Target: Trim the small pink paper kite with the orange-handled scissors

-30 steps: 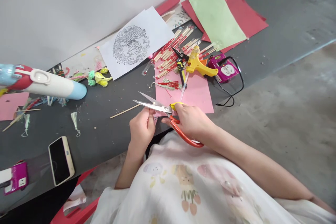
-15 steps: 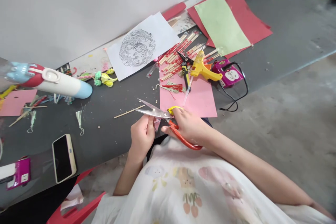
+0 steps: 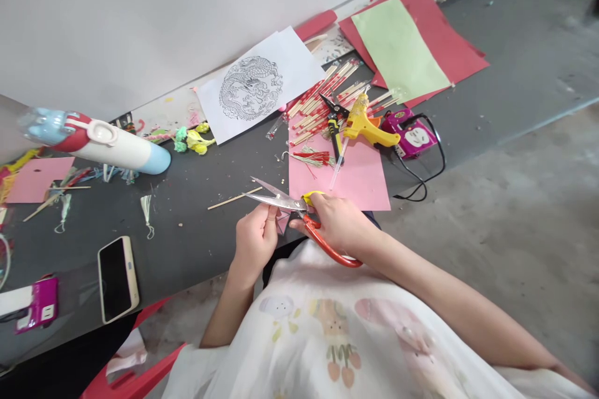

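My right hand [image 3: 344, 221] is closed on a pair of scissors [image 3: 324, 243] with an orange handle. A yellow patch shows beside my fingers near the pivot; whether it belongs to the scissors I cannot tell. The blades stand apart and point left, over the fingers of my left hand [image 3: 255, 234]. That hand is pinched on a small pink paper piece [image 3: 282, 222], mostly hidden by fingers and blades. Just beyond the blade tips a thin wooden stick [image 3: 229, 201] lies on the grey table. A pink sheet [image 3: 360, 187] lies past my right hand.
On the pink sheet are a yellow glue gun [image 3: 367, 124], pliers [image 3: 334, 131] and a red-green tassel [image 3: 311, 156]. Bundled sticks [image 3: 322, 100], a dragon drawing [image 3: 253, 90] and a purple power strip [image 3: 409, 133] lie around it. A bottle [image 3: 121, 143] and a phone [image 3: 116, 280] are at left.
The camera view has shifted slightly, so the table items appear a little further right and mostly lower. Both hands, the scissors and the pink paper keep nearly the same pose, blades still apart.
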Available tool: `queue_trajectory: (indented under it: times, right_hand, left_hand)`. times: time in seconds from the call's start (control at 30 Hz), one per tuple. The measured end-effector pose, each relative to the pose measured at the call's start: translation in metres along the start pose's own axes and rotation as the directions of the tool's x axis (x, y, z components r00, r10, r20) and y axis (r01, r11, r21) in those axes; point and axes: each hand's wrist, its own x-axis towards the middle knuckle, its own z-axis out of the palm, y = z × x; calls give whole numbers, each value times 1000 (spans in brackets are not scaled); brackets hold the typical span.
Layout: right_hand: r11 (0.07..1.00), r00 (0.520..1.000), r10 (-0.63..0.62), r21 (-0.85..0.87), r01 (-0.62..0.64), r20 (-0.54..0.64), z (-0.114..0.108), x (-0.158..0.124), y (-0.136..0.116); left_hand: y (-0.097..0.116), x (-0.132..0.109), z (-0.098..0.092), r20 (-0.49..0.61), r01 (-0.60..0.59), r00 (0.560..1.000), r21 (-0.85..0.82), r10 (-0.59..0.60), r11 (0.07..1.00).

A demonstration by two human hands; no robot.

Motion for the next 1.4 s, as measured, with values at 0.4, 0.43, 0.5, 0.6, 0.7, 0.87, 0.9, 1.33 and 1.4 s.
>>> queue_trajectory:
  times: [0.4, 0.43, 0.5, 0.6, 0.7, 0.87, 0.9, 1.33, 1.4]
  right_hand:
    - [1000, 1000, 11, -18, -11, 11, -7, -3, 0]
    - [1000, 1000, -2, -9, 2, 8, -7, -4, 1]
    - [1000, 1000, -29, 6, 29, 8, -7, -5, 2]
    - [998, 998, -61, 22, 61, 17, -7, -5, 4]
    - [996, 996, -84, 28, 83, 18, -9, -6, 4]
    - [997, 997, -78, 21, 78, 16, -12, -6, 2]
    - [997, 997, -72, 17, 72, 14, -13, -5, 2]
    - [996, 999, 44, -72, -43, 19, -16, -5, -4]
    - [997, 999, 48, -62, -46, 24, -16, -5, -2]
  left_hand:
    - [4, 2, 0, 45, 51, 998, -120, -46, 991]
    - [5, 3, 0, 57, 63, 997, -144, -55, 988]
    - [5, 5, -3, 91, 89, 993, -204, -72, 975]
    - [6, 7, -7, 167, 132, 982, -306, -83, 943]
    - [6, 10, -10, 244, 163, 967, -373, -73, 914]
    - [6, 12, -12, 298, 187, 952, -394, -68, 900]
    - [6, 12, -12, 301, 191, 951, -392, -71, 900]
    - [11, 12, -8, 227, 199, 967, -405, -112, 892]
    - [12, 13, -8, 231, 196, 967, -408, -106, 892]
